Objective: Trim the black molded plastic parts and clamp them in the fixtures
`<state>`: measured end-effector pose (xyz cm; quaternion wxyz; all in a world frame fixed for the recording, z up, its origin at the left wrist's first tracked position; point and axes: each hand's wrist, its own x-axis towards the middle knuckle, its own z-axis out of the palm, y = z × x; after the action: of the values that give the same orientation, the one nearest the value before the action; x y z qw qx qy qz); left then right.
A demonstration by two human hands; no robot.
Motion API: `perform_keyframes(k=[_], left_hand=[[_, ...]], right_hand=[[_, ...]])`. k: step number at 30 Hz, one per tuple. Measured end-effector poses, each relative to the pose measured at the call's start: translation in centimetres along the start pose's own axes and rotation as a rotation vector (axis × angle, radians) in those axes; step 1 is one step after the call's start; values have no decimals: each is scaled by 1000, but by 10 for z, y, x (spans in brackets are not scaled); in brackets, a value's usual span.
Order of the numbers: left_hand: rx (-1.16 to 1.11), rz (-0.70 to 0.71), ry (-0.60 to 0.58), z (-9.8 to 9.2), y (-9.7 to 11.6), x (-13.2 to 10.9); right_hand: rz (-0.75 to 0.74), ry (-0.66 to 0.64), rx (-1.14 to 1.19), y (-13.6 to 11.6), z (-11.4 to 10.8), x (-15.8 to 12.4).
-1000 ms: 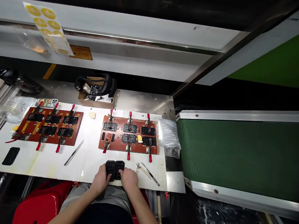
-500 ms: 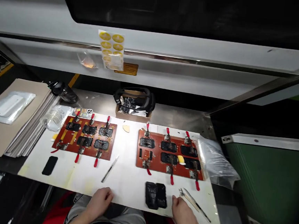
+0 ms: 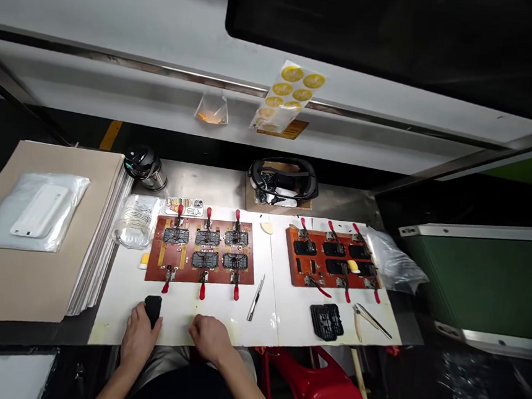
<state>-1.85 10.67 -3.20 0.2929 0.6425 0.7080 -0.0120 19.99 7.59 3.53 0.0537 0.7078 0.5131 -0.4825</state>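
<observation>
Head view, left to right: tan cardboard sheet [image 3: 7, 282] on a stack of white sheets [image 3: 98, 259], with a white phone-shaped item in a clear bag [image 3: 39, 211] on top. Next, a clear plastic bag [image 3: 135, 228] and a small yellow sponge [image 3: 144, 261]. Lower down, left hand [image 3: 138, 335] closed around a black rectangular pad [image 3: 152, 309], fingers holding its lower end, upper end showing above them, over the near edge of a white paper work sheet [image 3: 264, 326]. Just right of that hand, right hand [image 3: 210, 337] lying on the sheet, fingers lightly curled, holding nothing. Above both hands, a red fixture board [image 3: 246, 266] with five black frames [image 3: 205, 259] under red-handled toggle clamps [image 3: 202, 290]. Then a slim steel craft knife [image 3: 255, 298] lying on the sheet. Further right, a second red fixture board [image 3: 297, 270] carrying dark parts, and below it a black ribbed frame [image 3: 327, 321], beside pliers [image 3: 356, 322] and tweezers [image 3: 371, 320]. Past those, a clear plastic bag [image 3: 393, 260] and a green conveyor belt [image 3: 487, 275].
</observation>
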Motion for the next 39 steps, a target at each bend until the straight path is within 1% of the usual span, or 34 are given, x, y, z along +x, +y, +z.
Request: perform_keyframes(k=[2, 4, 6, 8, 9, 11, 13, 14, 16, 19, 21, 23, 24, 26, 28, 30, 39], left_hand=[[-64, -22, -30, -3, -7, 6], [-141, -58, -59, -8, -13, 12], [-235, -102, -95, -15, -17, 17], [-348, -160, -159, -25, -21, 21], [-417, -193, -211, -32, -23, 22], [-579, -255, -354, -49, -28, 21], [-739, -288, -500, -71, -30, 15], [-824, -297, -565, -83, -29, 10], [-1043, -332, -713, -110, -21, -5], [-1417, -384, -974, -154, 6, -31], [-1550, -345, -1088, -181, 28, -45], [-1639, -282, -1159, -203, 46, -56], [-1673, -254, -1187, -212, 52, -60], [-1743, -188, -1205, -222, 61, -65], [-1816, -111, -1186, -227, 64, -67], [-1883, -62, -1162, -227, 65, -68], [-1951, -71, -1136, -231, 67, -70]], right_hand=[[-10, -22, -13, -20, 5, 3], [1, -37, -18, -27, 6, 2], [27, -46, -18, -26, 3, -2], [59, -46, -10, -19, -2, -8], [70, -44, 1, -15, -6, -11], [73, -41, 38, -12, -15, -15], [34, -46, 99, -18, -27, -19], [0, -50, 131, -26, -34, -21], [-104, -45, 247, -48, -51, -29], [-294, -58, 537, -93, -85, -51], [-366, -120, 698, -120, -108, -69], [-391, -183, 798, -139, -127, -85], [-402, -198, 838, -146, -135, -92], [-422, -194, 892, -154, -145, -101], [-437, -168, 911, -158, -149, -104], [-437, -153, 911, -160, -149, -103], [-440, -195, 879, -165, -149, -98]])
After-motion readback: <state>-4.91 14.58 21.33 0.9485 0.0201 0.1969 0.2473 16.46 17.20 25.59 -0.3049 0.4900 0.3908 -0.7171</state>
